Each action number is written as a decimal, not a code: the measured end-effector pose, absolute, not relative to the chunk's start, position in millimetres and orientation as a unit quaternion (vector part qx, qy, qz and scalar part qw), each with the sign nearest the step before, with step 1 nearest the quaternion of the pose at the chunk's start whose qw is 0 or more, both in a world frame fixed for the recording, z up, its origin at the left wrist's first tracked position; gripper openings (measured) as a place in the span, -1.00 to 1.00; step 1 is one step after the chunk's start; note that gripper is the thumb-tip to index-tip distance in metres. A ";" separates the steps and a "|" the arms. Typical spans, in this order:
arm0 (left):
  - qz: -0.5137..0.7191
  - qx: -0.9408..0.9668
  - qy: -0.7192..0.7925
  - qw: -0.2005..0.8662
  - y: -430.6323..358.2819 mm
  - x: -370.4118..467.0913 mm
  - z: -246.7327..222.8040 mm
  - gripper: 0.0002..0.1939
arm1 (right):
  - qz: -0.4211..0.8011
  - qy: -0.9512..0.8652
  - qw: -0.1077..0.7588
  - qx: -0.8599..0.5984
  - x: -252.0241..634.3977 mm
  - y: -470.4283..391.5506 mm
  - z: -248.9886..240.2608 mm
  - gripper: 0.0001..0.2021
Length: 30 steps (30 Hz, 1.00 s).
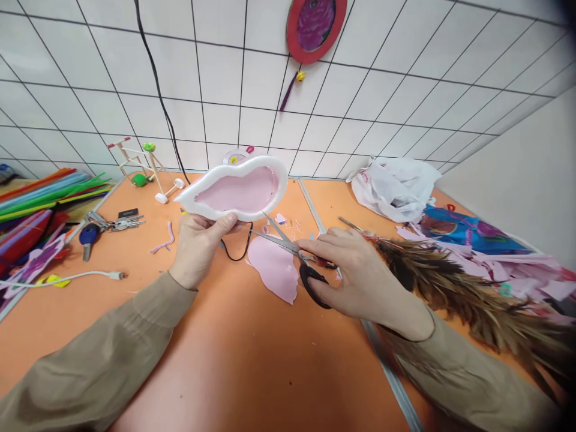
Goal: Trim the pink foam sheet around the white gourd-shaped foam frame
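Observation:
My left hand grips the lower edge of a white foam frame shaped like a curved teardrop, its thumb lying on the front rim. Pink sheet fills the middle of that frame. In my right hand is a pair of scissors with black handles. Their blades are spread apart and point up and left, one tip close to the frame's lower rim; whether it touches I cannot tell. Below the blades a loose pink piece lies flat on the orange table.
Keys, a white cable and colourful pipe cleaners lie on the left. A small stick-built model stands behind. On the right are a white plastic bag, brown feathers and pink scraps. A tiled wall closes the back.

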State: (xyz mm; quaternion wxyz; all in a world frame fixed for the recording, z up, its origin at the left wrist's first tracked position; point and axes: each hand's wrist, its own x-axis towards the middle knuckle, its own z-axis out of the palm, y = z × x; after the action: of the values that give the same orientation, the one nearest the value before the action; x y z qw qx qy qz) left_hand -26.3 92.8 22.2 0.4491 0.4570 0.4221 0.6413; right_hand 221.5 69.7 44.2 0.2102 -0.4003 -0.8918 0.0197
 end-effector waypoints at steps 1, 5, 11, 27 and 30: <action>0.640 0.462 0.426 0.442 92.4 -26.3 22.4 -0.78 | 0.020 -0.891 0.203 -0.404 221.7 69.7 44.6 -0.74; 0.632 0.491 0.431 0.416 90.9 -25.2 25.4 -0.82 | 0.021 -0.891 0.190 -0.412 221.9 69.6 44.6 -0.75; 0.617 0.553 0.428 0.360 91.9 -26.2 26.5 -0.82 | 0.003 -0.890 0.177 -0.419 222.2 68.8 44.4 -0.73; 0.548 0.685 0.394 0.276 100.0 -40.8 20.4 -0.91 | -0.030 -0.892 0.169 -0.418 224.3 66.3 46.0 -0.66; 0.545 0.695 0.383 0.272 100.3 -42.3 21.5 -0.91 | -0.035 -0.891 0.166 -0.421 223.2 64.7 46.6 -0.67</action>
State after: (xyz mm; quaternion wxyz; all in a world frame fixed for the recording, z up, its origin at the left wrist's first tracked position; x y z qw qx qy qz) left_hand -42.3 100.3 21.5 0.2718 0.6949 0.3830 0.5445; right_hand 223.2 64.7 46.6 0.1664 -0.4208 -0.8911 -0.0350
